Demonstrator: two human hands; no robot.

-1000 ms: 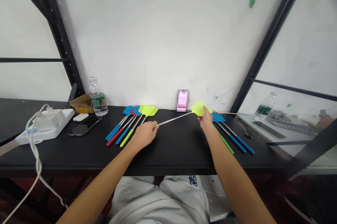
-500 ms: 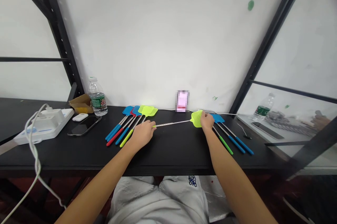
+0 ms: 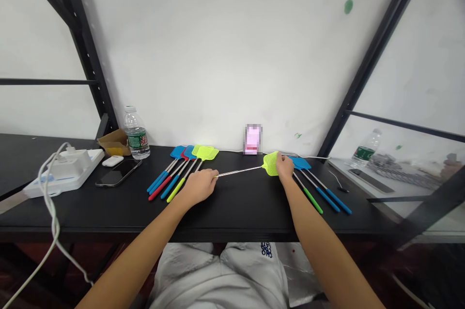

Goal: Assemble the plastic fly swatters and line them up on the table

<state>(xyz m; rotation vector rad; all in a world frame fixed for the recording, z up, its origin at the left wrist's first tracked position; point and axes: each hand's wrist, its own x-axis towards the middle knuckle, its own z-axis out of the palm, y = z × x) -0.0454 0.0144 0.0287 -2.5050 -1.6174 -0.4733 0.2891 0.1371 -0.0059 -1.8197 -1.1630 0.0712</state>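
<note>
A yellow-green fly swatter (image 3: 270, 163) with a thin metal rod is held sideways between both hands. My left hand (image 3: 201, 186) is closed round its handle end, which the fingers hide. On the other end, my right hand (image 3: 285, 166) pinches the edge of the mesh head. Left of my left hand lies a fanned row of fly swatters (image 3: 177, 152) with blue, red and yellow-green handles; my left hand covers part of the nearest one. To the right of my right hand lie several more, among them one with a green handle (image 3: 313, 201) and a blue one (image 3: 339, 202).
A water bottle (image 3: 137, 134), a small cardboard box (image 3: 114, 143), a phone (image 3: 118, 172), a white case (image 3: 112, 161) and a power strip with cables (image 3: 70, 168) stand at left. A blurred, lit screen (image 3: 252, 139) leans on the wall. Black frame posts rise at both sides.
My right hand has turned the swatter's head from lying flat to a more upright, face-on angle, lowering it slightly toward me. My left hand keeps its hold on the handle.
</note>
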